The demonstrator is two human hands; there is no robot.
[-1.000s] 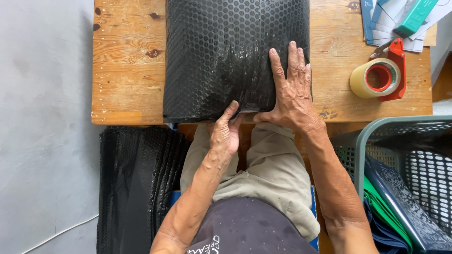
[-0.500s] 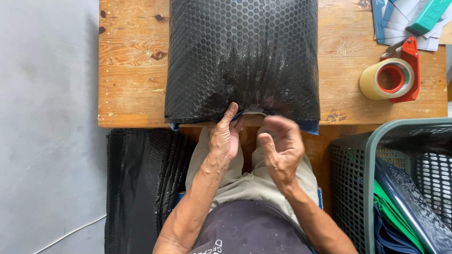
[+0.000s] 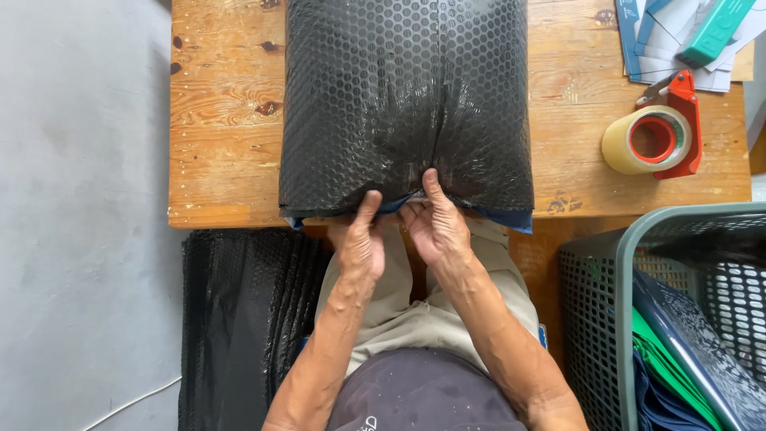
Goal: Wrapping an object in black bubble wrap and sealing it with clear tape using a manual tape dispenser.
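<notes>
Bare wooden plank worktop [image 3: 223, 144], knotty, carries the lot. Bulky parcel wrapped in black bubble film [image 3: 407, 104] lies flat at centre, near edge overhanging toward seated person, blue fabric peeking out. Grey plastic mesh basket [image 3: 590, 279] at right, within reach. Clear tape roll in red dispenser [image 3: 654, 137] beside parcel. Left hand [image 3: 361, 243], right hand [image 3: 435, 223]: fingers of both pinch wrap's open near edge, likely holding it together.

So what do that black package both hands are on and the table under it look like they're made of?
The black bubble-textured package looks like glossy plastic bubble wrap: a regular honeycomb of raised cells with shiny highlights. A blue layer shows at its near edge, material unclear. The brown plank table appears to be bare, matte wood: visible grain, dark knots and stains.
</notes>
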